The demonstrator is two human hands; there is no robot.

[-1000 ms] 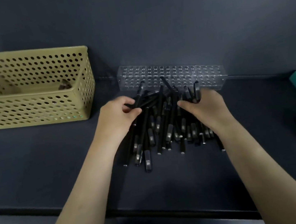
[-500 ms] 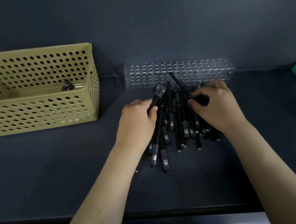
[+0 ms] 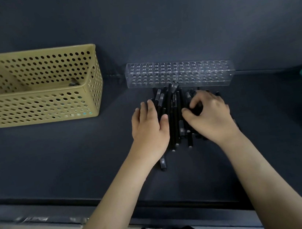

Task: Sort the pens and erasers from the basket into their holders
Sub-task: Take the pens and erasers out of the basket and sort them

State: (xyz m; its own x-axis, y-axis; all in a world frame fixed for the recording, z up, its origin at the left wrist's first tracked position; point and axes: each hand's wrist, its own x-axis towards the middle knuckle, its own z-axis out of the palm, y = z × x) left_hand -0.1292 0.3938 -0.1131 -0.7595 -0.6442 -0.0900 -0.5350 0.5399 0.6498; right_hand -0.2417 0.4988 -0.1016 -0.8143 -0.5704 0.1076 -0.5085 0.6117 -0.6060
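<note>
Both bare forearms (image 3: pixel 118 191) reach forward to the pile of pens (image 3: pixel 175 115). The left hand (image 3: pixel 148 126) lies flat on the pile's left side, fingers straight. The right hand (image 3: pixel 211 118) sits on its right side, fingers curled round some pens.

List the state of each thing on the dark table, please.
Tan perforated plastic basket: upright, one small dark item inside.
Clear plastic holder with many holes: no pens in it.
Black pens: heaped flat on the table.
Left hand: fingers straight, pressing the pens.
Right hand: fingers curled on pens.
</note>
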